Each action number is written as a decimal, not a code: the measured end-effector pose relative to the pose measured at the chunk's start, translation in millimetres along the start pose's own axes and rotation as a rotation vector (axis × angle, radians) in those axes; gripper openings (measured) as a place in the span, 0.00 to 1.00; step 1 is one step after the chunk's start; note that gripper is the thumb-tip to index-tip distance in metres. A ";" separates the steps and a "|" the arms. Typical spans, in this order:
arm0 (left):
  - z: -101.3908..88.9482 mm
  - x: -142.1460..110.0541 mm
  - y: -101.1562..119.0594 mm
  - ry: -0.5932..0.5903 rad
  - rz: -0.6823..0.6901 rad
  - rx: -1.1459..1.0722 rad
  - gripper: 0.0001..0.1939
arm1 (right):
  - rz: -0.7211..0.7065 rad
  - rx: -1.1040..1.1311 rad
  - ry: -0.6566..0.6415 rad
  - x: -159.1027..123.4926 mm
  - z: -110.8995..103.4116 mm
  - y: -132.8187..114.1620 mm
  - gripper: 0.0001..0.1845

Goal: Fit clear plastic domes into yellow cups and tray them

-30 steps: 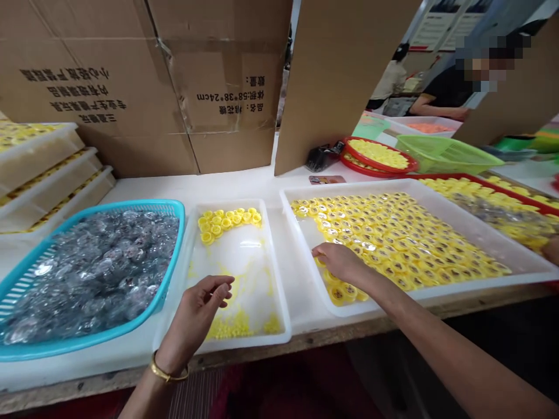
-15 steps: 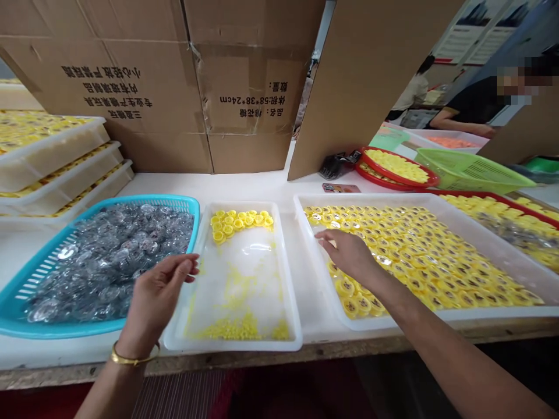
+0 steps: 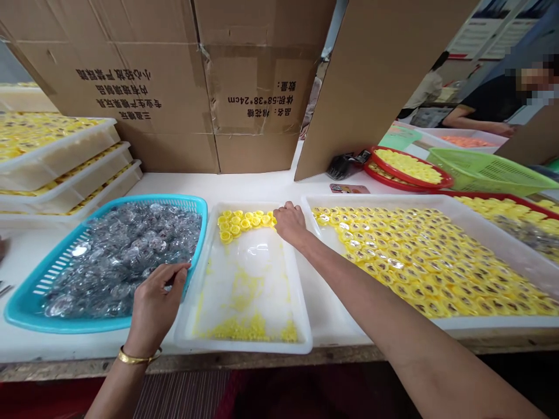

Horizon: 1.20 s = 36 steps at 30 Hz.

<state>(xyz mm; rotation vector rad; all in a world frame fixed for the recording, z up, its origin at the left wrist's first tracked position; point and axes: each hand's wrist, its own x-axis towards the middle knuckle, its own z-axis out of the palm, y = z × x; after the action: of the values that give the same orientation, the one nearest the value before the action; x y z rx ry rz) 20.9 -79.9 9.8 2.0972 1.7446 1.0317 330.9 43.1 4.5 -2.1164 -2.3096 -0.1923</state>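
Observation:
My left hand reaches into the near right corner of a blue basket heaped with clear plastic domes; its fingers curl down onto the domes. My right hand hovers with fingers bent at the far right corner of a small white tray, beside a cluster of yellow caps. What the right fingers hold is hidden. Yellow crumbs lie in the tray's near end. A large white tray full of yellow caps with dark centres stands to the right.
Cardboard boxes wall off the back of the table. Stacked white trays of yellow pieces stand at the left. Red trays and a green basket lie at the far right, where another person works.
My right hand left the large tray and moved left to the small tray's yellow caps. My left hand moved from the small tray's edge into the blue basket.

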 end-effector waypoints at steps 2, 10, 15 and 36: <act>0.8 1.7 -0.9 0.014 0.017 0.012 0.13 | -0.011 -0.023 -0.007 0.6 -0.1 0.4 0.09; 7.2 2.8 4.2 0.157 0.151 0.071 0.10 | -0.047 -0.069 -0.022 1.0 2.6 -1.7 0.08; 14.8 -6.6 29.3 0.286 0.334 0.111 0.09 | -0.048 -0.039 -0.023 0.0 2.5 -5.5 0.09; 70.3 -14.4 74.2 -0.996 0.292 0.277 0.08 | -0.314 0.483 -0.093 -124.2 -0.4 -53.1 0.16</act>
<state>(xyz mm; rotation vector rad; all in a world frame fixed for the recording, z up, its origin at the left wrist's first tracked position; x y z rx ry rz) 122.1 -95.0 -3.8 2.4091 1.1091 -0.2735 289.4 -84.6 -10.3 -1.5619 -2.4088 0.4301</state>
